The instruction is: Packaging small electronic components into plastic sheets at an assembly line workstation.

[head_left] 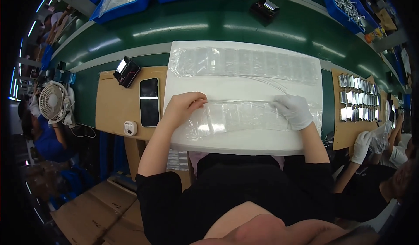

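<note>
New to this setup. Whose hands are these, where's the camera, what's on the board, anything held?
No robot here: these are a person's own hands. The left hand is bare; the right hand wears a white glove. The single picture comes from a wide fisheye camera on that person's head, looking down, so straight edges bend toward the rim. On the white board lie two clear plastic strips: a far strip and a near strip. Both hands are at the near strip's upper edge; how firmly each grips it is unclear. The co-worker's gloved hand at far right is someone else's.
</note>
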`<state>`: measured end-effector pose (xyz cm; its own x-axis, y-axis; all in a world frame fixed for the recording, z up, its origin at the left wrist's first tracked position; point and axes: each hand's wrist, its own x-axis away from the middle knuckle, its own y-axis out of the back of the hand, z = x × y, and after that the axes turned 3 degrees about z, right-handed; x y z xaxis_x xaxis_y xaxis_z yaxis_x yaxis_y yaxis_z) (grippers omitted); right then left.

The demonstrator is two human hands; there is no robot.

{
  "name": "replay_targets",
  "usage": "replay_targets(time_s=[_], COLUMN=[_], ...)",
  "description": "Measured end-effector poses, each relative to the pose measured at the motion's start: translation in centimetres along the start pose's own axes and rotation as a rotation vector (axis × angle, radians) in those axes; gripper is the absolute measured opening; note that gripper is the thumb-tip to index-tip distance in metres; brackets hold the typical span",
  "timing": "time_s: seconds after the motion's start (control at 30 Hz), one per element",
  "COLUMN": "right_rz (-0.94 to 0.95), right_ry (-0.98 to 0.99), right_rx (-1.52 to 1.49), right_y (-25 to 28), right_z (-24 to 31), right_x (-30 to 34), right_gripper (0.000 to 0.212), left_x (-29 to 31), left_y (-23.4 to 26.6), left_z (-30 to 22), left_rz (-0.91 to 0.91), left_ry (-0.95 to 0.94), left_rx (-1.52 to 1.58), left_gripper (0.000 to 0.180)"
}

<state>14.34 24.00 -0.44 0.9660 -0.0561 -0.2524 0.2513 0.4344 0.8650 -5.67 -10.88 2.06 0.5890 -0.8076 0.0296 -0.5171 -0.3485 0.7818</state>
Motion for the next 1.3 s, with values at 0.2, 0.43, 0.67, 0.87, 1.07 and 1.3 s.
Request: replay_targets(time_s=[0.2,0.43,0.67,0.87,1.07,1.3], right_rz=[0.104,-0.076,-0.053,0.158,-0.177,-0.011], right_ry=[-0.174,0.056,-0.306,-0.712,-0.249,0.248], right_rx=[-0.008,0.239,-0.186,-0.637,-0.236,0.437], right_y=[3.0,5.4,5.1,7.6,10.1,8.9], right_z=[1.2,-0.3,-2.3,-2.3,-0.2,1.0], right_x=[0.9,2.4,4.2,3.3,3.3,7.1], right_gripper=[0.023,0.024,0.012,0.004,0.006,0.022], left_x=[0.9,2.0,2.1,2.2,3.0,6.4], left_y=[0.8,0.0,0.8,1.2,3.3,1.4], left_z=[-1.9,-1.2,1.9,1.6,-1.8,-1.1], left_rz=[0.104,0.037,0.058,-0.078,-0.408,-0.338], left_ry=[0.098,0.229,0.312,0.184,-0.211,-0.415], left_rx=[0.203,0.227,0.760,1.054,0.804,-0.361], left_gripper=[0.019,0.013,0.009,0.013,0.022,0.018])
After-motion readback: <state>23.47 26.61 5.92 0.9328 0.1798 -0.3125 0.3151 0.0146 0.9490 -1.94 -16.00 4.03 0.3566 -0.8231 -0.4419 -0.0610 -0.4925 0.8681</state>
